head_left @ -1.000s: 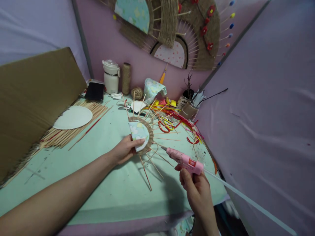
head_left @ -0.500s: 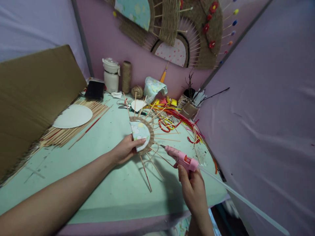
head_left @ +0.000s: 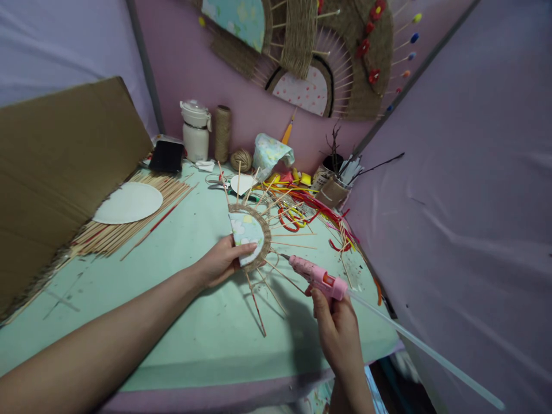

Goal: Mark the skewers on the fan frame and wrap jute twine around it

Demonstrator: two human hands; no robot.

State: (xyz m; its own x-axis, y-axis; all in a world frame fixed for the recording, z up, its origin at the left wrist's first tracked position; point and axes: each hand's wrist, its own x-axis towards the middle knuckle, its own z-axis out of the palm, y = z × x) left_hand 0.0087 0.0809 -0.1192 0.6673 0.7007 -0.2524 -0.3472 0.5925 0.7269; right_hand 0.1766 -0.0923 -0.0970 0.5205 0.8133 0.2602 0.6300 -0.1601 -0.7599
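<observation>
A half-round craft piece (head_left: 250, 233), faced with light blue floral fabric and edged in brown twine, has thin wooden sticks fanning out from its curved rim. My left hand (head_left: 226, 259) is closed on its lower left part, thumb across the fabric and the other fingers mostly hidden behind. In my right hand (head_left: 340, 322) is a pink glue gun (head_left: 317, 276), gripped by its handle. The gun's nozzle points left, close to the twine rim between two sticks; whether it touches cannot be made out. A long translucent glue stick (head_left: 426, 349) trails from its back.
Wooden skewers (head_left: 125, 236) and a white oval (head_left: 129, 203) lie left beside a cardboard sheet (head_left: 64, 161). Behind are a white jar (head_left: 195, 132), a twine spool (head_left: 222, 134), a twine ball (head_left: 241, 160), and scissors (head_left: 288, 220) among red and yellow strips. Finished twine pieces (head_left: 302, 86) hang above.
Both hands, the craft piece and the glue gun stay almost where they were. The whole view has shifted very slightly.
</observation>
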